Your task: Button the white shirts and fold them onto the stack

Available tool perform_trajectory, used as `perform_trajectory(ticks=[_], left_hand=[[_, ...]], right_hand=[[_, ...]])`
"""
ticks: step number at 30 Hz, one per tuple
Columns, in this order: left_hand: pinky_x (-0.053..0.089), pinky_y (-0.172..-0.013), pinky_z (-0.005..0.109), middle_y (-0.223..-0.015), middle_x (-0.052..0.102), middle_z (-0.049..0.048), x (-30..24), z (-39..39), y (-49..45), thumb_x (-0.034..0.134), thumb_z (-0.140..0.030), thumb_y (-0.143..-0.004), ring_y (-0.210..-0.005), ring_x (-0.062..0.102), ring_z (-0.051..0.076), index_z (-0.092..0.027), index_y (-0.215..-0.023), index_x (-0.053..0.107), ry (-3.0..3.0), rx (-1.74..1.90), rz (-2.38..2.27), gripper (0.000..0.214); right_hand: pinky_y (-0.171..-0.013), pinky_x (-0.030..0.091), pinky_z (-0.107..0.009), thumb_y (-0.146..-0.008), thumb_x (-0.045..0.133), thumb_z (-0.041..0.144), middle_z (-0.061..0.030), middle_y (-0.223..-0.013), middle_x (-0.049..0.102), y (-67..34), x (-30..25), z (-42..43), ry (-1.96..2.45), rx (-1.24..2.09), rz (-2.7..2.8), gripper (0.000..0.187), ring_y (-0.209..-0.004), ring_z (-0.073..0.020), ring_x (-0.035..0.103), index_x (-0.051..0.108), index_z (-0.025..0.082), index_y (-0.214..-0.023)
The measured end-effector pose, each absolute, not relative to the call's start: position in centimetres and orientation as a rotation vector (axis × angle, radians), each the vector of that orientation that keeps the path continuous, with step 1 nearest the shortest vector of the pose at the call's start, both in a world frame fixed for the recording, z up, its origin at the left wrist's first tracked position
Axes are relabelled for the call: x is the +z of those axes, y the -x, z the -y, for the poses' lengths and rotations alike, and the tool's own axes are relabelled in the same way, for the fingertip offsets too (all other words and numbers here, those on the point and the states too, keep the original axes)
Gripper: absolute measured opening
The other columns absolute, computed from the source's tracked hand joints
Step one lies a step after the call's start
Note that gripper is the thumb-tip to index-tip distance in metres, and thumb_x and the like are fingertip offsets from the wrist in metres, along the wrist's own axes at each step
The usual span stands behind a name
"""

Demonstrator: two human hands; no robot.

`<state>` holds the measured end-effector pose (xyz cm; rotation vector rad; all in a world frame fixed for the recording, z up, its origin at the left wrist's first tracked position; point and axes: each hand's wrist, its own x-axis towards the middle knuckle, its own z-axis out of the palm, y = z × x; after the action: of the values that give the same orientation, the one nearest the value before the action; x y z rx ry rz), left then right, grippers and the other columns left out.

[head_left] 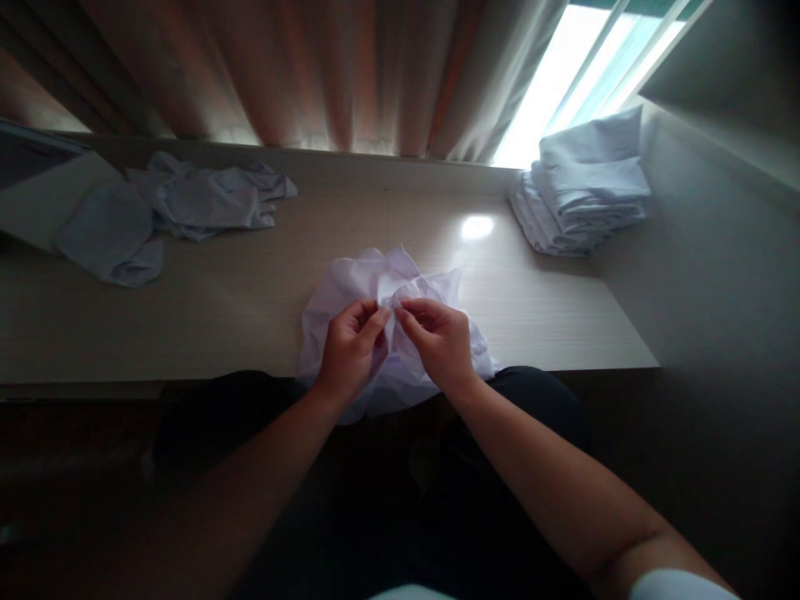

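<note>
A crumpled white cloth garment lies in front of me, spread over the table's near edge and hanging down towards my lap. My left hand pinches its fabric between thumb and fingers near the middle. Close beside it, my right hand pinches the same garment, and the two sets of fingertips almost meet. Pointed folds of cloth stand up just beyond the fingers. Whatever small detail sits between the fingertips is too small to make out.
On the pale wooden table, a stack of folded white cloth stands at the back right by the wall. Crumpled white cloth and another white piece lie at the left. Curtains hang behind, beside a bright window.
</note>
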<state>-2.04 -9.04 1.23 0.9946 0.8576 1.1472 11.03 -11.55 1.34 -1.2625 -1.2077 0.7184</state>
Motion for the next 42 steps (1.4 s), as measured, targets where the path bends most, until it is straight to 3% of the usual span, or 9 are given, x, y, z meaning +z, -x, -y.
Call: perform_trajectory(ticks=[12, 18, 24, 28, 32, 42], left_hand=[[0.037, -0.052, 0.020, -0.064, 0.056, -0.0029, 1.1, 8.5, 2.4, 0.074, -0.037, -0.079, -0.055, 0.047, 0.008, -0.017, -0.075, 0.064, -1.023, 1.180, -0.899, 0.023], [0.036, -0.052, 0.021, -0.062, 0.057, -0.0013, 1.1, 8.1, 2.6, 0.074, -0.035, -0.079, -0.055, 0.046, 0.008, -0.017, -0.070, 0.067, -1.110, 1.131, -0.922, 0.022], [0.040, -0.053, 0.022, -0.067, 0.061, 0.0004, 0.8, 8.0, 2.6, 0.073, -0.036, -0.079, -0.057, 0.051, 0.010, -0.017, -0.077, 0.069, -1.089, 1.062, -0.875, 0.019], [0.037, -0.052, 0.021, -0.062, 0.055, -0.0012, 0.7, 7.9, 2.6, 0.072, -0.033, -0.080, -0.055, 0.047, 0.008, -0.017, -0.076, 0.069, -1.103, 1.046, -0.835, 0.017], [0.033, -0.051, 0.022, -0.058, 0.049, -0.0024, 0.9, 7.9, 2.6, 0.072, -0.032, -0.080, -0.052, 0.041, 0.008, -0.017, -0.072, 0.069, -1.099, 1.030, -0.793, 0.018], [0.034, -0.055, 0.023, -0.060, 0.051, -0.0020, 0.8, 7.7, 2.9, 0.071, -0.033, -0.081, -0.055, 0.044, 0.009, -0.017, -0.074, 0.068, -1.131, 0.998, -0.795, 0.018]], right_hand=[[-0.070, 0.056, -0.031, -0.091, 0.058, 0.030, -0.0032, -0.093, 0.077, -12.1, 1.9, 11.6, 1.257, 0.720, 1.417, 0.021, -0.083, -0.0184, 0.070, 0.077, 0.024, -0.100], [-0.058, 0.052, -0.024, -0.088, 0.063, 0.033, -0.0015, -0.080, 0.072, -13.4, 1.9, 10.8, 1.237, 0.870, 1.413, 0.019, -0.071, -0.0134, 0.066, 0.075, 0.020, -0.096], [-0.051, 0.049, -0.020, -0.082, 0.068, 0.029, -0.0019, -0.084, 0.071, -14.0, 1.9, 10.5, 1.188, 0.974, 1.404, 0.014, -0.067, -0.0108, 0.063, 0.070, 0.019, -0.093], [-0.044, 0.045, -0.018, -0.080, 0.069, 0.028, 0.0000, -0.078, 0.068, -14.3, 1.9, 10.3, 1.179, 1.032, 1.374, 0.013, -0.061, -0.0100, 0.059, 0.067, 0.019, -0.089], [-0.044, 0.045, -0.018, -0.081, 0.069, 0.028, 0.0017, -0.073, 0.065, -14.4, 1.8, 10.2, 1.172, 1.051, 1.370, 0.011, -0.056, -0.0085, 0.055, 0.067, 0.019, -0.087], [-0.046, 0.045, -0.019, -0.081, 0.070, 0.028, 0.0014, -0.073, 0.067, -14.7, 1.5, 10.2, 1.160, 1.052, 1.403, 0.012, -0.057, -0.0084, 0.056, 0.069, 0.020, -0.088]])
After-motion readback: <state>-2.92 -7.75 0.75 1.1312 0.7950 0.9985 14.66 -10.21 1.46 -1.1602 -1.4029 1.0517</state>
